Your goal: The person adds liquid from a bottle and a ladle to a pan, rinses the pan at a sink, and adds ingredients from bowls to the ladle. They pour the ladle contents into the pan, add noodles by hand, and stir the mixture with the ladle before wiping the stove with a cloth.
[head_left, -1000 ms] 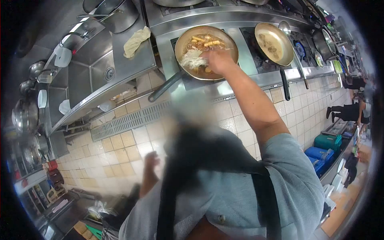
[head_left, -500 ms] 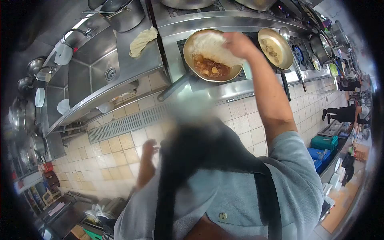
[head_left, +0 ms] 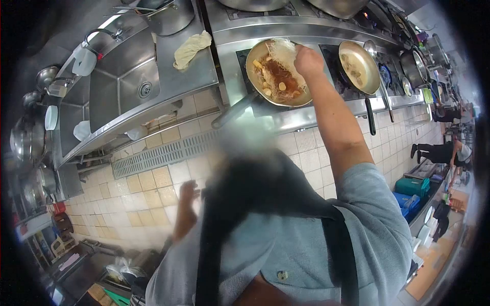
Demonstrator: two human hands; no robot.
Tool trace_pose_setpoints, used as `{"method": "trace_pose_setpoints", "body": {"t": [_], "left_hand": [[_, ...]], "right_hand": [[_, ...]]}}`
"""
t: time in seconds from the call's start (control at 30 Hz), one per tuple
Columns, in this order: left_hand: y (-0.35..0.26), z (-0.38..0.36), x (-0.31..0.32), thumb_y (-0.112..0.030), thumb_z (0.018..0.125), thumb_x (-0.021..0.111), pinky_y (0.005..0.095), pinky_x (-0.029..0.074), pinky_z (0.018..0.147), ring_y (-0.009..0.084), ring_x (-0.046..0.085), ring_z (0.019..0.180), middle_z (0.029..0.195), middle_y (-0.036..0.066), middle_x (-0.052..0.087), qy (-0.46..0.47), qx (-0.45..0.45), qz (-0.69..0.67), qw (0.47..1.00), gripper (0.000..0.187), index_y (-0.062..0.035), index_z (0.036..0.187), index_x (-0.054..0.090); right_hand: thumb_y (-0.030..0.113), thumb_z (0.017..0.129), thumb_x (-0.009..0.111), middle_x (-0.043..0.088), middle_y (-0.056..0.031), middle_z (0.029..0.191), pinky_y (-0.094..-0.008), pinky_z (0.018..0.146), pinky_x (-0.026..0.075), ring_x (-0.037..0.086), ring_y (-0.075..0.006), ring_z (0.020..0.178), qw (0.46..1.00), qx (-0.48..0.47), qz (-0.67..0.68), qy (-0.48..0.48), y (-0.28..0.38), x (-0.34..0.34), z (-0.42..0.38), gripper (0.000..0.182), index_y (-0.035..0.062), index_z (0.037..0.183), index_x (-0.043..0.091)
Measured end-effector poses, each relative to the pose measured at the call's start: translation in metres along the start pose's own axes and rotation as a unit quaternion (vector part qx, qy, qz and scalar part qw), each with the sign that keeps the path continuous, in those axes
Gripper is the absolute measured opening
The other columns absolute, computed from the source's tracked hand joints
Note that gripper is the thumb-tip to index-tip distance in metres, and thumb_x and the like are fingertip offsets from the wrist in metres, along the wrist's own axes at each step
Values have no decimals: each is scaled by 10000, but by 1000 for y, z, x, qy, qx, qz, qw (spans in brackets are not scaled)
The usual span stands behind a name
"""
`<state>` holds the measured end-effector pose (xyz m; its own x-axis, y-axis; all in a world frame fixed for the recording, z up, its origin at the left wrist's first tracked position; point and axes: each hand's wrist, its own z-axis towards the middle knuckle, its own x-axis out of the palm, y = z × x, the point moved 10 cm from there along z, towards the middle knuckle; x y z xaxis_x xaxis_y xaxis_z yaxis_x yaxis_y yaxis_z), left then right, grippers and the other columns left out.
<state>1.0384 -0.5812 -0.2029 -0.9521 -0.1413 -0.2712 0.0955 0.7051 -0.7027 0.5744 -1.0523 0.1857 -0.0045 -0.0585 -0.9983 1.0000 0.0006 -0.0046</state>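
Note:
My right hand (head_left: 310,62) is closed around a bunch of thin, pale dry noodles (head_left: 282,52) at the far right side of a frying pan (head_left: 257,53). The noodles hang over the pan, and their lower ends seem to meet the food. Brown sauce (head_left: 284,76) with yellowish chunks lies in the pan, which sits on the stove with its dark handle (head_left: 236,109) toward me. Low at my side, my left hand (head_left: 189,193) hangs above the floor, fingers apart and holding nothing.
Right of the first pan stands a second frying pan (head_left: 371,71) with pale pieces in it. A ladle (head_left: 384,92) lies beside it. To the left are a cloth (head_left: 192,49), a sink (head_left: 125,76) and a pot (head_left: 171,18). Another person (head_left: 441,147) stands far right.
My right hand has drawn the noodles toward the pan's far right side. The bunch looks narrower, and more sauce shows. My left hand has barely moved.

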Motion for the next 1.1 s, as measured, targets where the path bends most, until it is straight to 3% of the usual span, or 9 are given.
{"method": "trace_pose_setpoints", "body": {"t": [0.23, 0.33, 0.4, 0.6, 0.73, 0.8, 0.93, 1.03, 1.1], "left_hand": [[-28, -24, 8, -295, 891, 496, 450, 485, 793, 334, 617, 947, 953, 167, 652, 5, -57, -13, 998, 280, -38, 915, 607], [-19, -11, 8, -283, 899, 463, 421, 480, 856, 303, 612, 1014, 1029, 158, 652, 20, 88, 80, 993, 292, -57, 982, 628], [24, 9, 10, -311, 928, 497, 374, 518, 579, 272, 646, 733, 978, 93, 609, 46, -11, -110, 993, 307, -90, 1132, 558], [38, 21, 3, -312, 910, 525, 391, 517, 569, 279, 640, 715, 972, 92, 614, 63, -83, -77, 992, 296, -103, 1114, 577], [8, 22, 5, -306, 912, 517, 387, 515, 567, 275, 643, 722, 985, 98, 618, 65, -57, -44, 995, 303, -98, 1126, 573], [-32, 2, 3, -197, 938, 457, 342, 543, 777, 230, 642, 974, 1023, 161, 657, 21, -74, -6, 997, 327, 31, 1133, 587], [-31, 12, 9, -160, 936, 492, 363, 563, 748, 221, 625, 984, 1054, 153, 616, 49, -97, -87, 990, 345, 104, 1155, 531], [-29, 9, 10, -170, 930, 519, 419, 572, 740, 247, 608, 978, 1079, 148, 578, 45, -122, -155, 979, 373, 98, 1189, 499], [-18, 14, 9, -291, 912, 497, 383, 519, 582, 263, 641, 719, 980, 101, 624, 35, -120, -108, 986, 303, -96, 1130, 576]], "right_hand": [[121, 835, 499, 667, -169, 970, -421, 792, 523, 648, -319, 926, 999, -34, -4, -10, 18, 12, -13, 258, 137, 1065, 615], [123, 848, 486, 668, -175, 963, -427, 788, 523, 649, -320, 913, 997, -75, -13, -25, 30, -19, -28, 233, 105, 1020, 643], [130, 869, 466, 668, -185, 962, -429, 789, 523, 652, -317, 907, 995, -93, -13, -45, 35, -41, -28, 238, 66, 982, 666], [121, 834, 513, 675, -152, 932, -427, 777, 520, 655, -311, 885, 992, -123, -25, -22, 40, -17, -50, 232, 127, 1007, 668], [75, 779, 554, 672, -140, 971, -412, 803, 516, 651, -289, 909, 988, -143, -12, 57, 58, 13, -79, 434, 243, 1173, 621], [75, 775, 561, 672, -140, 976, -407, 816, 512, 650, -285, 921, 987, -144, -8, 76, 61, 18, -83, 454, 251, 1190, 615], [182, 832, 563, 671, -136, 980, -414, 813, 506, 648, -287, 940, 983, -149, -12, 103, 61, 35, -85, 262, 186, 1084, 633], [189, 828, 571, 669, -140, 996, -413, 831, 504, 645, -289, 952, 982, -150, -8, 113, 59, 37, -84, 265, 182, 1085, 634], [189, 824, 576, 667, -140, 1006, -413, 839, 503, 643, -289, 960, 981, -150, -10, 124, 61, 41, -85, 266, 179, 1083, 635]]}}
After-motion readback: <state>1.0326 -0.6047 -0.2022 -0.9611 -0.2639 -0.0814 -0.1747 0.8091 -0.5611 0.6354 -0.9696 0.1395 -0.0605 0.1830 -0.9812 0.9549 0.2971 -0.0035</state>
